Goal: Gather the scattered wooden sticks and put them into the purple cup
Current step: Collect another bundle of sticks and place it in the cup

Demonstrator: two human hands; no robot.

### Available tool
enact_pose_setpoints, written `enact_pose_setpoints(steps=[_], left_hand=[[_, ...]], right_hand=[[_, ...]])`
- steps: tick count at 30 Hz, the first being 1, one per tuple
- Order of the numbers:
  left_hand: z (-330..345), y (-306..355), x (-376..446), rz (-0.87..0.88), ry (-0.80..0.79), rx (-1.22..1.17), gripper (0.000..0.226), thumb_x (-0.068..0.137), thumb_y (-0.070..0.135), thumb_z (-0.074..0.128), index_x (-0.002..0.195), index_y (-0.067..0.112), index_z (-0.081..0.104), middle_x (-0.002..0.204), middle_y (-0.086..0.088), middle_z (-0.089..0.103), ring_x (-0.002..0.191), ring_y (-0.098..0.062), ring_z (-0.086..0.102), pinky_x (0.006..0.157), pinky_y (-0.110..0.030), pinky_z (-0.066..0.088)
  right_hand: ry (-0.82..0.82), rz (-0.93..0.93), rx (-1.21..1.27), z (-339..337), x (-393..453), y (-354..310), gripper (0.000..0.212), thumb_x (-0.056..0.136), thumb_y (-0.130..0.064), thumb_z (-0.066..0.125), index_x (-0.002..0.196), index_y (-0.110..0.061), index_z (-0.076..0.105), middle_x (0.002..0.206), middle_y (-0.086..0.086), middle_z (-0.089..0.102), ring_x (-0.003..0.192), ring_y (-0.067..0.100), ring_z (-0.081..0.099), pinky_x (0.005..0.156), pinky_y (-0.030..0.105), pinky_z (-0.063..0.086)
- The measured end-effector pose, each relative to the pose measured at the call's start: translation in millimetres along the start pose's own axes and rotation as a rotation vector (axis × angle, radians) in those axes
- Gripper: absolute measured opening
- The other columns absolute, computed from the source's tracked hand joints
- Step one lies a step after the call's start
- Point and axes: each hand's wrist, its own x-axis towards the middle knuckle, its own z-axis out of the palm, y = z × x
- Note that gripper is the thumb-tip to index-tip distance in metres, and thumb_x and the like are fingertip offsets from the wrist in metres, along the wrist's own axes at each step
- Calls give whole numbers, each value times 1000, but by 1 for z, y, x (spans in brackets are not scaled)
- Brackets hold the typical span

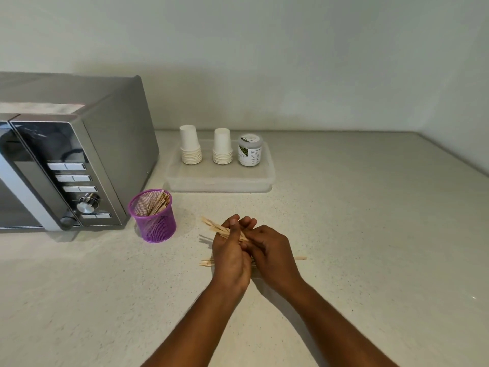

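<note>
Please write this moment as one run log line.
left hand: holds sticks | right hand: helping | purple cup: partly filled | counter: sticks remain

Both forearms come in from the bottom and meet in the middle. Left hand [230, 251] is curled with thumb up, right hand [272, 251] pressed right against it, fingers tucked in.

A pale, speckled stone-like countertop [357, 234] runs to the wall. On it at the left stands a silver-grey microwave oven [66, 165]. Just beside its front corner stands a purple mesh cup [154, 221] with wooden sticks in it. Behind the cup lies a flat, clear plastic lidded box [219, 178]. Nearer the front edge, a few thin pale wooden sticks [207, 263] lie flat on the surface.
</note>
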Motion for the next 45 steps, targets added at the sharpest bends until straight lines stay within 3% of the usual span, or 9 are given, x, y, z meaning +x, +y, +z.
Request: enact_pose_setpoints(steps=[4, 8, 12, 20, 25, 32, 38, 41, 45], left_hand=[[5, 2, 3, -34, 30, -32, 11, 107, 17, 47, 104, 13, 56, 83, -8, 73, 88, -21, 76, 60, -27, 59], [4, 14, 15, -91, 138, -119, 11, 107, 8, 45, 106, 13, 55, 61, -3, 57, 71, -22, 75, 86, -44, 58], [-2, 27, 23, -94, 172, -204, 19, 104, 1, 43, 98, 14, 55, 56, 0, 45, 46, -12, 50, 63, -34, 56], [16, 17, 11, 38, 57, -73, 18, 105, 30, 50, 96, 15, 55, 60, 1, 47, 50, -12, 48, 62, -31, 52], [28, 8, 3, 69, 51, -6, 35, 100, 43, 56, 77, 16, 56, 60, 0, 50, 48, -14, 51, 54, -28, 54], [27, 2, -2, 65, 12, 88, 39, 84, 47, 73, 69, 14, 59, 63, -7, 57, 60, -21, 62, 75, -41, 59], [29, -1, -6, 76, -71, 108, 41, 80, 48, 81, 64, 15, 63, 64, -9, 62, 69, -25, 70, 76, -44, 61], [32, -1, -5, 132, -71, 192, 44, 82, 47, 79, 60, 14, 60, 71, -13, 70, 78, -30, 72, 88, -50, 58], [34, 5, -7, 174, -112, 235, 43, 90, 47, 71, 62, 14, 66, 69, -13, 71, 73, -29, 72, 75, -40, 57]], right_hand=[[6, -12, -21, -9, 1, 1, 34, 93, -14, 69, 124, -27, 73, 102, -7, 76, 92, 2, 67, 83, 16, 53], [-41, 129, 23, -24, 0, 4, 39, 91, -23, 76, 129, -26, 68, 117, -20, 68, 99, -11, 64, 87, 5, 49], [6, 263, 63, -41, -3, 8, 24, 93, -34, 72, 116, -29, 73, 111, -21, 71, 96, -5, 68, 82, 9, 54], [340, 699, 900, -10, -11, -16, 53, 95, -54, 49, 110, -9, 73, 100, 10, 80, 94, 25, 78, 78, 29, 63], [413, 838, 1313, -6, -3, -22, 67, 102, -55, 39, 118, 3, 68, 114, 25, 74, 111, 36, 72, 104, 48, 54], [345, 829, 1571, -2, 7, -29, 71, 105, -56, 34, 131, 4, 62, 131, 26, 66, 125, 41, 63, 114, 55, 42], [403, 893, 1762, 2, 15, -38, 58, 105, -52, 38, 113, -3, 67, 100, 17, 75, 99, 33, 74, 102, 50, 51], [427, 920, 1727, 3, 15, -36, 61, 107, -50, 35, 125, 1, 64, 115, 20, 74, 116, 37, 68, 110, 51, 47], [392, 932, 1742, 2, 13, -38, 57, 108, -45, 35, 124, 0, 65, 113, 22, 75, 111, 36, 70, 94, 48, 54]])
